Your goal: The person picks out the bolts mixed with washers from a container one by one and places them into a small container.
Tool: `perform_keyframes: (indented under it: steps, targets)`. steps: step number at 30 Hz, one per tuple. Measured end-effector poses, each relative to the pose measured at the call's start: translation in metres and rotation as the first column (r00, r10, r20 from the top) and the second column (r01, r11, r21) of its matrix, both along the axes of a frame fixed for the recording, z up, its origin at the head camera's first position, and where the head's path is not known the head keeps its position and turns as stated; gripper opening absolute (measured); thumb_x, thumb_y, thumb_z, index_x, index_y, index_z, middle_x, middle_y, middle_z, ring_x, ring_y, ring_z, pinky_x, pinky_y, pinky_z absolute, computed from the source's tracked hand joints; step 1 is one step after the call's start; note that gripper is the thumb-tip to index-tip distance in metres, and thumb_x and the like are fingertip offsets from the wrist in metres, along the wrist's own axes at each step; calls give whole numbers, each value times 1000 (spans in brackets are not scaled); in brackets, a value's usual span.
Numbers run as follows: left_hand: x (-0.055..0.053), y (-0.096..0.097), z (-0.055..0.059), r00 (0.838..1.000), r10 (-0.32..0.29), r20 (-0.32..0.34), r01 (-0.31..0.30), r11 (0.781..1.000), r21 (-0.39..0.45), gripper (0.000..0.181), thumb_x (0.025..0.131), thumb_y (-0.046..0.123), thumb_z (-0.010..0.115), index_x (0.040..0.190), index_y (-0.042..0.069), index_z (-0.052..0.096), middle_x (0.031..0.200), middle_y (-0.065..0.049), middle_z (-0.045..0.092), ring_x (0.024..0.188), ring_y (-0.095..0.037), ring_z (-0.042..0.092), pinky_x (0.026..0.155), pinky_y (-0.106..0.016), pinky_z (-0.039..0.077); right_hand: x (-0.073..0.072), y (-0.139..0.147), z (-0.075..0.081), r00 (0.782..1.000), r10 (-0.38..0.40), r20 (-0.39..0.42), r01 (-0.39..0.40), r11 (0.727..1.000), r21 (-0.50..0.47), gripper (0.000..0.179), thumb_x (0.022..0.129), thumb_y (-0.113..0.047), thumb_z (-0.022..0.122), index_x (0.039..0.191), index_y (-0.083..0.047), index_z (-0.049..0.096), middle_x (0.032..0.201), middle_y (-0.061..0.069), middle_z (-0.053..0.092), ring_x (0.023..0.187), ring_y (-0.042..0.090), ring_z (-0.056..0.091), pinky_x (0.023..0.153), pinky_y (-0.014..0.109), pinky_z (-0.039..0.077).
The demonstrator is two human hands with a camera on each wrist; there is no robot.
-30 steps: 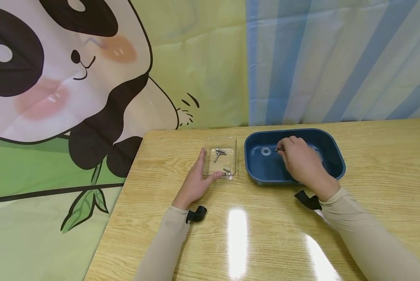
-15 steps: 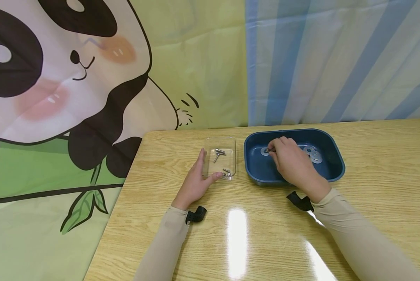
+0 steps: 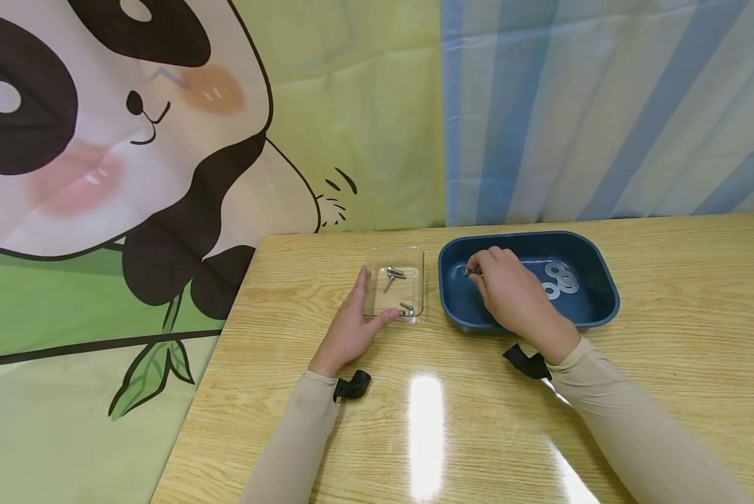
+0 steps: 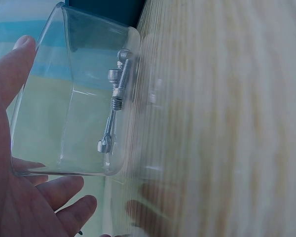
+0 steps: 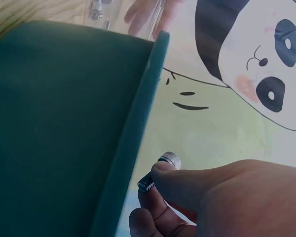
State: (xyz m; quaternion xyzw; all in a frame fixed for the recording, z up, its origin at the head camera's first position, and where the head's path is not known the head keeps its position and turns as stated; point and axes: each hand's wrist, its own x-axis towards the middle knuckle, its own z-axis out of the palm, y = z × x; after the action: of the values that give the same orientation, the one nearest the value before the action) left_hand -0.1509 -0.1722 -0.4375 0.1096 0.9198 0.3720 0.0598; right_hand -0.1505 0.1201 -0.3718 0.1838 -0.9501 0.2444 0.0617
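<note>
My right hand [image 3: 512,287] is over the left part of a dark blue tray [image 3: 496,323]. Between thumb and fingertips it pinches a bolt [image 5: 170,159] with a knurled round head and a short threaded shank. Several flat washers [image 3: 555,270] lie at the right inside the tray. My left hand [image 3: 349,325] rests against a clear plastic box [image 3: 423,280], its fingers along the left side and the thumb across the front. Inside the box are several silver bolts [image 4: 116,79], in two loose groups in the head view.
The tray stands just right of the clear box on a wooden table [image 3: 477,420]. Behind the table hangs a cloth with a panda print [image 3: 181,119] and blue stripes [image 3: 578,112]. Black wrist mounts [image 3: 353,384] sit on both wrists.
My right hand has moved left over the tray with the bolt, uncovering washers on the right. The washer seen at the left earlier no longer shows. My left hand stays in place.
</note>
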Motion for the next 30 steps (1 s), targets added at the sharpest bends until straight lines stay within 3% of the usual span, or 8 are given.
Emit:
perform_keyframes:
  steps: [6, 30]
  targets:
    - [0, 0, -1, 1000, 6, 8, -6, 1000, 2, 102, 91, 68, 57, 161, 33, -8, 167, 7, 9, 152, -23, 16, 121, -46, 18, 0, -8, -1, 1000, 17, 0, -17, 1000, 0, 14, 103, -8, 58, 111, 2, 63, 106, 16, 62, 97, 32, 54, 79, 45, 52]
    - [0, 0, 1, 1000, 1, -1, 0, 1000, 9, 105, 91, 69, 57, 163, 22, -4, 167, 3, 12, 152, -25, 17, 121, -48, 19, -3, -36, -4, 998, 57, -8, -57, 998, -3, 13, 102, -9, 59, 111, -1, 64, 106, 13, 62, 98, 30, 56, 80, 42, 52]
